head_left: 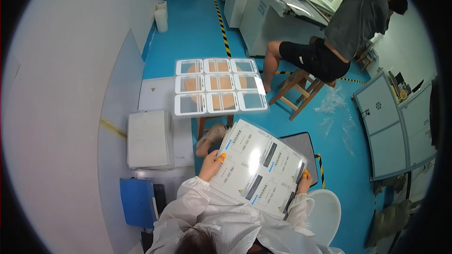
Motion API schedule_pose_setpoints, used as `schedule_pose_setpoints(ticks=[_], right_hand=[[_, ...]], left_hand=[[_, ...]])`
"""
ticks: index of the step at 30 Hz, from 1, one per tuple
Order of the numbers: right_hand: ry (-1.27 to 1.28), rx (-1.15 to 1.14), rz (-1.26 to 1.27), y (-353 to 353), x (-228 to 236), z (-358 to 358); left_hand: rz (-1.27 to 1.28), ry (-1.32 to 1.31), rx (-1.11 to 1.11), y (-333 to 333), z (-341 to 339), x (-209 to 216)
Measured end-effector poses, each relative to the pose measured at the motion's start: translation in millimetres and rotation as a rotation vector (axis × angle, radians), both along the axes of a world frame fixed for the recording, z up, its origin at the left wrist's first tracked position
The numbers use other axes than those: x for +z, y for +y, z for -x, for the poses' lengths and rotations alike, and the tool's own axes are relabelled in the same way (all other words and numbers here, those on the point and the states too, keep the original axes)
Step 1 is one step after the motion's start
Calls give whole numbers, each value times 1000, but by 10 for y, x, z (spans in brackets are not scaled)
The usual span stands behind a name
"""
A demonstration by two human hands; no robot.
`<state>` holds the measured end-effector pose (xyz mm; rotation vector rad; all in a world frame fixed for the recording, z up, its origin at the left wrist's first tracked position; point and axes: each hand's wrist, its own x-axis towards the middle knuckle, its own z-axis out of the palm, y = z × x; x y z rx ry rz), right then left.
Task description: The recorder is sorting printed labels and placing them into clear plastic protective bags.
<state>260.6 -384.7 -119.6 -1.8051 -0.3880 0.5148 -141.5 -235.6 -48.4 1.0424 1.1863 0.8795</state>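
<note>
My left hand [212, 165] is closed on the left edge of a stack of white printed plastic sheets [256, 160], with orange covers on its fingertips. On the opposite edge, my right hand [304, 182] grips the same stack, also with orange fingertip covers. The stack is tilted over my lap, its edges slightly fanned at the left. Grey label blocks and small blue marks show on the top sheet. Just beyond it, a clear sheet with white-framed windows [205, 84] lies on a round wooden stool [201, 127].
A pile of white sheets [148, 138] stands at the left, above a blue bin [136, 202]. By my right arm is a white round tub [326, 214]. Ahead right, another person [351, 23] sits on a wooden stool [301, 95] beside a large machine [268, 19]. Crumpled clear film [335, 108] litters the floor.
</note>
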Motion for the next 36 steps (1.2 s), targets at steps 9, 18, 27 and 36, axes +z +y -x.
schedule_pose_setpoints(ticks=[9, 18, 27, 36], right_hand=[[174, -73, -122, -91, 328, -40], [175, -19, -195, -132, 1156, 246], [377, 2, -238, 11, 252, 195], [-161, 33, 68, -3, 549, -3]], left_hand=[[234, -276, -463, -149, 285, 301], [162, -317, -403, -546, 574, 488], [107, 279, -140, -328, 438, 191], [71, 372, -214, -221, 401, 321]])
